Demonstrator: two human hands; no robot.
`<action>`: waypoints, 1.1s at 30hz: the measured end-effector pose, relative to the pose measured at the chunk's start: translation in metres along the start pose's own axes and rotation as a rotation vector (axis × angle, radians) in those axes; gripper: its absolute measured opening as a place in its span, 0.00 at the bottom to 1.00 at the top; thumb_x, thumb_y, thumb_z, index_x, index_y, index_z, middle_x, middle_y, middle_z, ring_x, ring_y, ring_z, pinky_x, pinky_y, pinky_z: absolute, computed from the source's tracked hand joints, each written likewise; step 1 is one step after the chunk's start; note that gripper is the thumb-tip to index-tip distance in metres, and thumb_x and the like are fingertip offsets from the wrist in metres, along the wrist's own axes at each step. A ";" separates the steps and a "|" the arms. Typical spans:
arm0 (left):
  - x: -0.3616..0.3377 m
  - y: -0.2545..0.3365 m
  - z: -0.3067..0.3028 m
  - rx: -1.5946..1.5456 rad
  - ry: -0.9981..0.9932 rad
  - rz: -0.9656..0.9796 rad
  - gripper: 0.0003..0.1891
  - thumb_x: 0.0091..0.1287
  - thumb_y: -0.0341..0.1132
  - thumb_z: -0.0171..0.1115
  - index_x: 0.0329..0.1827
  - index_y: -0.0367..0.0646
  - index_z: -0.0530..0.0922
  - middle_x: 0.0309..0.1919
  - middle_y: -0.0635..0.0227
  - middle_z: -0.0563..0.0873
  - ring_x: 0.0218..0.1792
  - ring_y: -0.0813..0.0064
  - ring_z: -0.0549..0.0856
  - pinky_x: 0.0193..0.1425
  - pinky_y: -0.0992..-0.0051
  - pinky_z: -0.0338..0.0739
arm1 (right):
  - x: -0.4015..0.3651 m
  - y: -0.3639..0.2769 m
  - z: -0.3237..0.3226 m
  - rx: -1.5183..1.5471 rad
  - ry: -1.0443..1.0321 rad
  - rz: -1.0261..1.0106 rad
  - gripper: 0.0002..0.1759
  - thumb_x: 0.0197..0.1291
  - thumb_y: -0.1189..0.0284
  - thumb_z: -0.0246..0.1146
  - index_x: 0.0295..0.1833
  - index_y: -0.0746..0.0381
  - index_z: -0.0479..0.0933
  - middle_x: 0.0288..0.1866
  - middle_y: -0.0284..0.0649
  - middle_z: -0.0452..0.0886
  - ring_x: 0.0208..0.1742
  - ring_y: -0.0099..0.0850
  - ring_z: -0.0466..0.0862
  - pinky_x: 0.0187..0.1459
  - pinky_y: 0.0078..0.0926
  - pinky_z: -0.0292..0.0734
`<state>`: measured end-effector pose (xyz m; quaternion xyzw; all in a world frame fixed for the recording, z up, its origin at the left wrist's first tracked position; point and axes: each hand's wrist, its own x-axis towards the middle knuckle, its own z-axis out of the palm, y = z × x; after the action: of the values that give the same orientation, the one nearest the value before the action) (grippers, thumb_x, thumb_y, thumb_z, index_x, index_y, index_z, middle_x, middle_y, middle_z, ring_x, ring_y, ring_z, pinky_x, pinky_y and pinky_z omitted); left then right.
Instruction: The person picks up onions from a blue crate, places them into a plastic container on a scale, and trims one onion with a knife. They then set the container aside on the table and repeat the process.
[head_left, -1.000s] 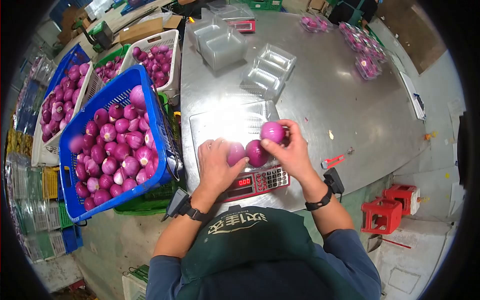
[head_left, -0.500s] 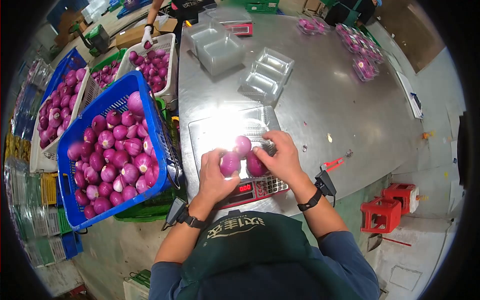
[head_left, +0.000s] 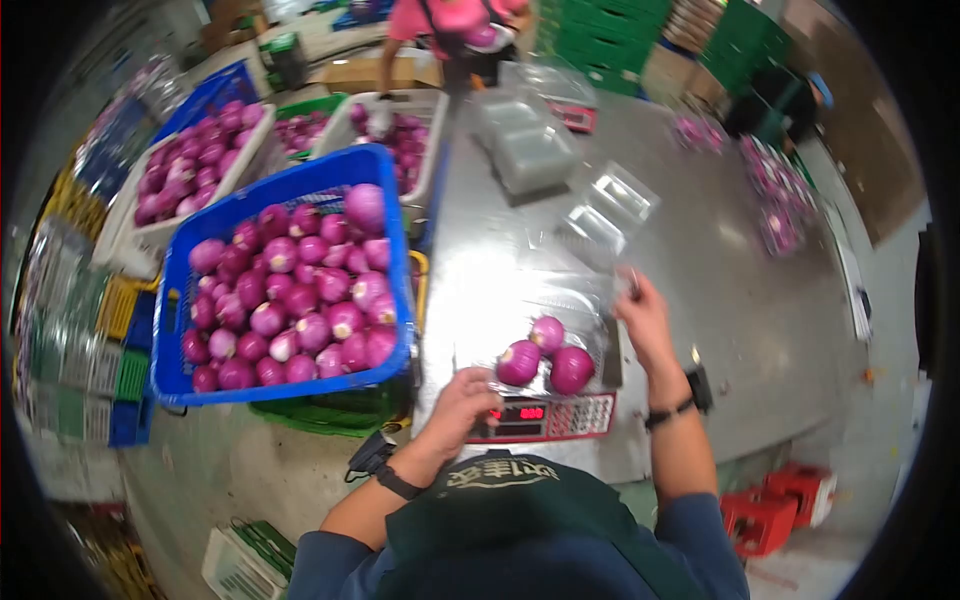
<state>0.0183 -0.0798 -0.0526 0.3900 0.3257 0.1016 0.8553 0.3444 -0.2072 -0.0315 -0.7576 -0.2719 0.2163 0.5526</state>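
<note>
Three purple onions (head_left: 571, 370) rest in a clear plastic container (head_left: 595, 335) on a red and silver scale (head_left: 550, 417) with a lit display. My left hand (head_left: 461, 408) is at the container's near left corner, over the scale's left edge, its fingers loosely spread and nothing seen in them. My right hand (head_left: 645, 312) is raised beside the far right side of the container. Its fingers are bent and blurred, and whether they hold anything is unclear.
A blue crate (head_left: 180, 300) full of onions stands left of the metal table (head_left: 720, 330), with white crates (head_left: 437, 165) behind it. Stacked clear containers (head_left: 535, 160) and packed onions (head_left: 780, 195) lie farther back. Two people (head_left: 455, 25) (head_left: 785, 105) stand beyond. Red stools (head_left: 760, 520) are at right.
Both hands have come off the onions; the right moved outward to the right and the left back toward the container's near corner. The view has shifted, showing more of the background person.
</note>
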 end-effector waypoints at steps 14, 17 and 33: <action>0.027 0.000 0.014 0.150 0.133 0.024 0.05 0.68 0.28 0.64 0.41 0.37 0.78 0.27 0.61 0.86 0.20 0.78 0.79 0.23 0.79 0.72 | -0.147 0.025 0.010 0.436 -0.128 0.400 0.34 0.66 0.85 0.63 0.75 0.69 0.59 0.33 0.40 0.82 0.26 0.27 0.82 0.29 0.24 0.78; 0.037 -0.005 0.018 0.223 0.148 0.046 0.05 0.69 0.29 0.65 0.41 0.38 0.78 0.26 0.64 0.85 0.19 0.82 0.78 0.20 0.80 0.70 | -0.150 0.031 0.001 0.482 -0.132 0.413 0.32 0.64 0.84 0.65 0.72 0.68 0.63 0.32 0.38 0.82 0.27 0.26 0.81 0.29 0.24 0.76; 0.054 -0.010 0.130 0.715 -0.013 0.185 0.14 0.69 0.34 0.70 0.48 0.33 0.81 0.33 0.67 0.87 0.32 0.80 0.84 0.35 0.75 0.80 | -0.116 0.094 -0.093 0.698 -0.077 0.472 0.28 0.72 0.50 0.58 0.61 0.64 0.79 0.45 0.42 0.88 0.34 0.35 0.89 0.24 0.34 0.83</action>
<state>0.1419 -0.1412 -0.0228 0.6927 0.2988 0.0558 0.6541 0.3307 -0.3721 -0.0903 -0.5579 -0.0218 0.4443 0.7006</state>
